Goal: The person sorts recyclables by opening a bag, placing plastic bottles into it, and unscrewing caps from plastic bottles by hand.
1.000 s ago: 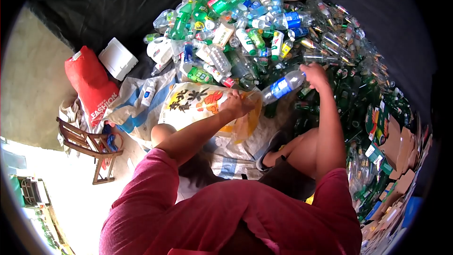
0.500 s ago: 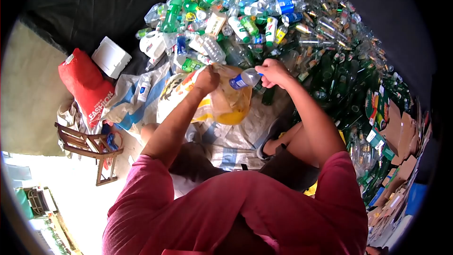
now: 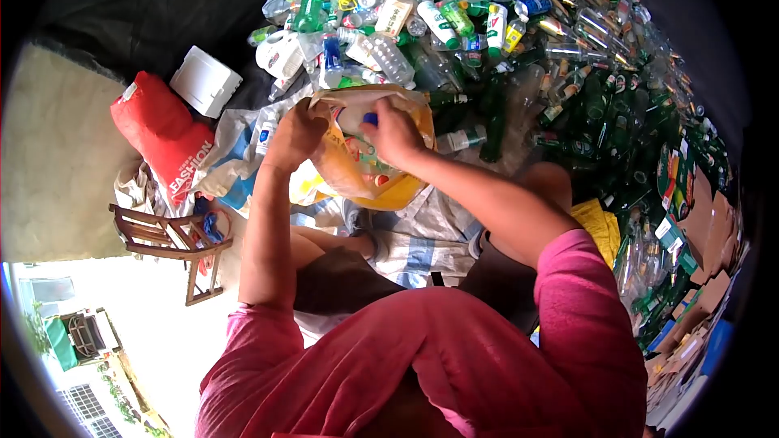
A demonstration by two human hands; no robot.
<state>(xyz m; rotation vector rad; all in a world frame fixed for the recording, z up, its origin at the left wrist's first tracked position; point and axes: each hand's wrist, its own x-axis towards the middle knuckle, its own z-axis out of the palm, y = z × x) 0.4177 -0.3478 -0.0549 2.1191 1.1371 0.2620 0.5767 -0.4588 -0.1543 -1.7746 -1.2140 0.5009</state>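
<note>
A yellow and white plastic bag stands with its mouth open between my legs, several bottles showing inside. My left hand is closed on the bag's left rim. Inside the mouth is my right hand, its fingers wrapped round the blue-capped end of a clear bottle; the lower part of that bottle is hard to make out among the others. Just right of the bag lies another clear bottle.
A heap of plastic bottles rises ahead, with green glass bottles at the right. At the left are a red bag, a white foam box and a wooden chair. Flattened cardboard lies far right.
My right hand has carried the blue-labelled bottle left and into the bag. My left hand has shifted left, and the bag's mouth is now wide open towards me.
</note>
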